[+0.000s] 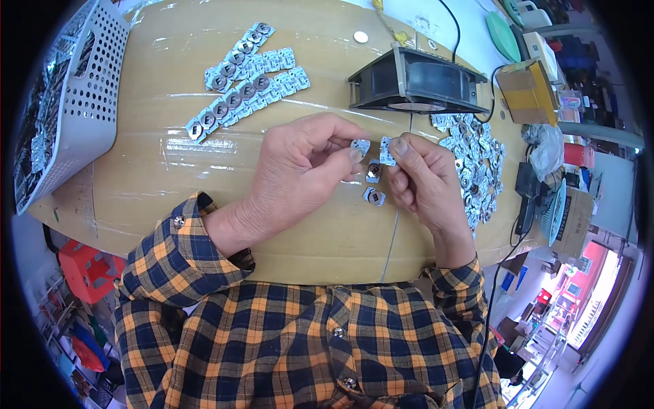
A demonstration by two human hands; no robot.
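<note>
Between its thumb and fingers my left hand (300, 170) pinches a small light-blue circuit board (360, 146). A second small circuit board (387, 151) is pinched in my right hand (426, 170), close beside the first but with a gap between them. Just below, near my right fingers, are a small board with a dark round part (373, 170) and another one (374, 196) lying on the table. Beyond my left hand, several strips of joined boards (238, 102) lie in slanting rows, some showing round coil-like parts.
A black box fan (419, 82) stands beyond my hands. At the right spreads a pile of loose boards (477, 163). A white perforated basket (88, 102) with boards stands at the left. A cardboard box (528, 92), cables and a red stool (85, 269) surround the table (306, 255).
</note>
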